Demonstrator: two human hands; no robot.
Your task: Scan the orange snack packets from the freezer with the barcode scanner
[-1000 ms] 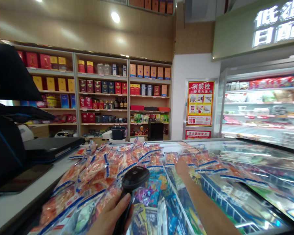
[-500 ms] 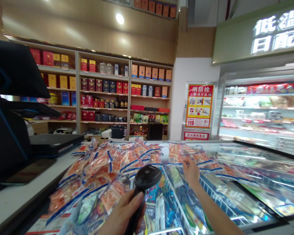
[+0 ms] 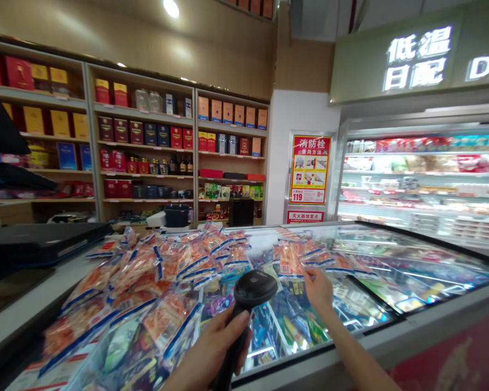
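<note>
My left hand [image 3: 218,347] is wrapped round the handle of a black barcode scanner [image 3: 255,288], its head tilted up over the freezer. To the right, my right hand [image 3: 320,293] has thumb and fingers pinched at the lower right corner of a clear bag of orange food [image 3: 288,255]. That bag has a blue edge and a barcode label low on its front. Several bags like it [image 3: 140,269] are heaped on the left of the glass-topped chest freezer [image 3: 269,374]. A smaller row of bags [image 3: 346,263] lies just beyond my right hand.
At the left edge stand a counter [image 3: 44,293], a phone [image 3: 12,290] and a flat black device [image 3: 49,239]. Shelves of boxes [image 3: 146,133] line the back wall, beside a red fire-hydrant poster [image 3: 309,168]. A lit chilled cabinet [image 3: 424,184] is at the right.
My view has turned to the right, so shelves and counter sit farther left. The pinched bag has shifted right over the freezer with my right hand. The scanner stays in my left hand.
</note>
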